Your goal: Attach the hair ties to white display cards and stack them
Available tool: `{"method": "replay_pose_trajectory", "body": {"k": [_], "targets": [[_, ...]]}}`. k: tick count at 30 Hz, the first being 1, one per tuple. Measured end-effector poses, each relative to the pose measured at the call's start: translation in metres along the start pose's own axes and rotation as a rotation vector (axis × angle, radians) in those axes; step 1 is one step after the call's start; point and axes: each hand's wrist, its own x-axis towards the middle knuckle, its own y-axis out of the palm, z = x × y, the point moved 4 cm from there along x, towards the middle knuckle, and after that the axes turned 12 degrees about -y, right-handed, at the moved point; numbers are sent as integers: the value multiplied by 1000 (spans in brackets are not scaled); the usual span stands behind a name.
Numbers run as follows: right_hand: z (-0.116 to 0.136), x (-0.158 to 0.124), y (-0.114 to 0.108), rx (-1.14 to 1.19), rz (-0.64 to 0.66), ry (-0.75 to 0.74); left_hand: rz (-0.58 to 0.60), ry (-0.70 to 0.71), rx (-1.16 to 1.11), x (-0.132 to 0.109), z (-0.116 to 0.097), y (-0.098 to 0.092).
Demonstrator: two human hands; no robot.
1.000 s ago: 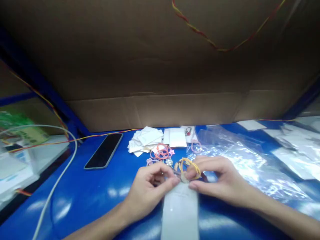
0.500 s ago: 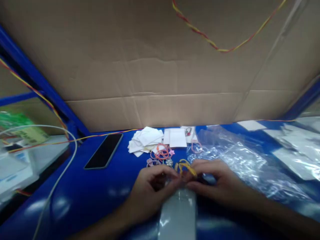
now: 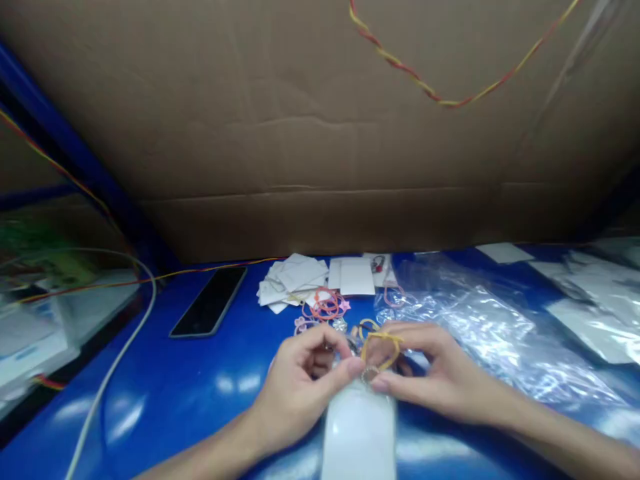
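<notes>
My right hand (image 3: 445,377) pinches a yellow elastic hair tie (image 3: 399,339) with a small round, beaded-looking charm (image 3: 370,375). Thumb and fingers of my left hand (image 3: 290,387) are closed at the upper edge of a clear plastic bag (image 3: 360,433), which has a white card showing in it. The charm sits right at the bag's top, between both thumbs. Whether it is inside the bag or over it I cannot tell. Just beyond my hands lie orange hair ties (image 3: 325,305) and pinkish ones with charms (image 3: 303,325).
White cards (image 3: 295,275) lie in a loose pile at the back, beside a dark phone (image 3: 209,303). Clear plastic bags (image 3: 480,320) spread over the right of the blue table (image 3: 200,393). A cardboard wall (image 3: 320,153) rises behind; a white cable (image 3: 117,360) loops at left.
The yellow hair tie's loop has opened out and dropped toward the bag's top, and its round charm now shows. My hands are slightly farther apart at the fingertips.
</notes>
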Motion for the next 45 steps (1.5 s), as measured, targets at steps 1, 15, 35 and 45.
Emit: {"method": "replay_pose_trajectory", "body": {"k": [1,15,35,45], "targets": [[1,0,0,-4,4,2,4,0,-18,0,1,0],[3,-6,6,172,123,65,60,62,-102,-1,4,1],[-1,-1,-1,76,-127,70,29,75,-54,-2,2,0],[4,-1,4,180,1,89,39,107,-47,-3,1,2]]}}
